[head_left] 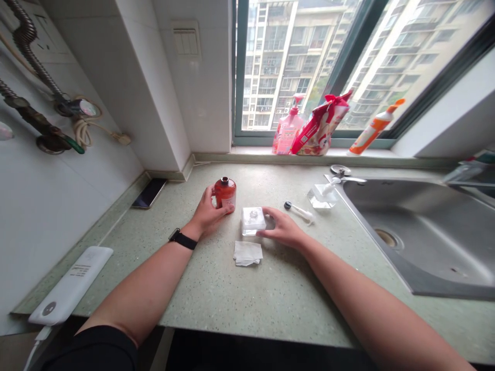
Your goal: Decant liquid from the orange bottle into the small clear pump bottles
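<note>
Closest to me, a white rectangular power bank (69,285) is lying at the left edge of the speckled pale-green countertop (216,299), and a folded white paper tissue (247,253) is resting just in front of my hands. My right hand (282,229) is reaching across to a small clear square plastic box (253,220), with the fingers slightly apart and the thumb on its far right side; I cannot tell whether they are gripping it or only resting there. The box looks light and its smooth sides could slip, so its edges seem the surest hold. My left hand (209,214) is clamped with its fingers together around the lower body of a squat amber glass bottle (225,192), which is standing just left of the box. It should feel fairly heavy, slick and fragile, so the body seems safer to hold than the narrow neck. To the right, a small white brush (298,211) is lying near the stainless-steel sink (417,242), whose edge limits movement there, while open countertop is stretching to the left toward a black smartphone (149,193). Farther away, a pink pump bottle (288,126) is standing on the windowsill.
</note>
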Demonstrator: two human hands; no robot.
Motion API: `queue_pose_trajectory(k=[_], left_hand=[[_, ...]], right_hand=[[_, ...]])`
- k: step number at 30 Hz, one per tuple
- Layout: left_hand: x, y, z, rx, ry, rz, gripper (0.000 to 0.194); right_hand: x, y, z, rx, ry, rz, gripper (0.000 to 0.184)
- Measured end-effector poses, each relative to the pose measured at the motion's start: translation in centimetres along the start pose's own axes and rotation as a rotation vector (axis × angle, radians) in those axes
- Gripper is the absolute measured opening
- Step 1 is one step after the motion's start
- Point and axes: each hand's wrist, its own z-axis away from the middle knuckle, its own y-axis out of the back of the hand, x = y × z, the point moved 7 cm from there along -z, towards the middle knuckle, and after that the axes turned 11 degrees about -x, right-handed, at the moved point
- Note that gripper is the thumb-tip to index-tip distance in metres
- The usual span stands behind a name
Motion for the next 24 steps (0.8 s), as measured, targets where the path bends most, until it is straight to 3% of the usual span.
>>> queue_pose_trajectory(k=[4,9,16,20,24], left_hand=[[0.1,-0.3,-0.1,0.0,0.01,0.022,0.072],[1.1,-0.4,0.2,-0.018,-0.012,0.03,0.071],[2.6,-0.9,0.8,-0.069,-0.06,-0.015,0.065],[2.9,-1.0,1.1,-0.081,-0.111,-0.085,0.067],[3.6,-0.9,1.4,-0.053,-0.181,-0.172,0.066]], right_hand=[[0.0,0.5,-0.1,0.029,0.019,-0.115,0.059],[-0.1,1.8,0.0,0.13,0.007,-0.226,0.061],[-2.4,7.0,-0.7,0.403,0.085,-0.198,0.071],[-4.0,9.8,-2.0,0.456,0.142,-0.133,0.076],[-4.8,11.0,-2.5,0.484,0.176,0.0,0.077]])
